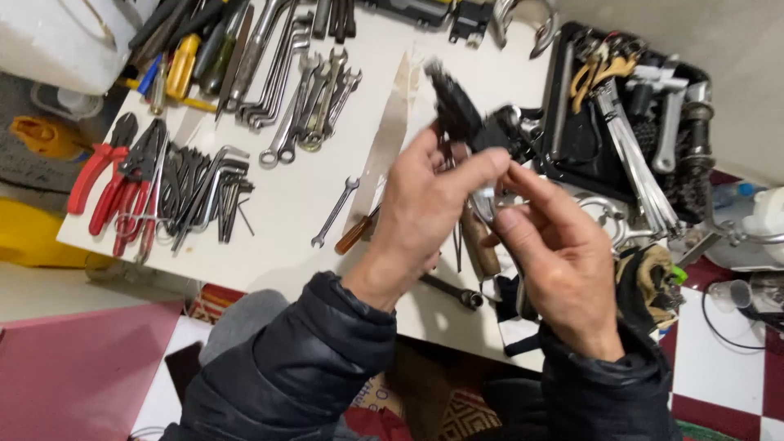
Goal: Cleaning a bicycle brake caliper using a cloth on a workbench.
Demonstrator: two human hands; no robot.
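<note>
At frame centre a blurred black tool [457, 110] was gripped in the left hand [425, 216] and pinched at its metal end by the right hand [563, 261], above the white table [286, 204], work looking unfinished.

Red-handled pliers [102, 175] at the white board's [294, 204] left edge, hex keys [204, 192] beside them. Wrenches [302, 102] along the top edge. Black tray [584, 147] of tools at the right edge.
</note>
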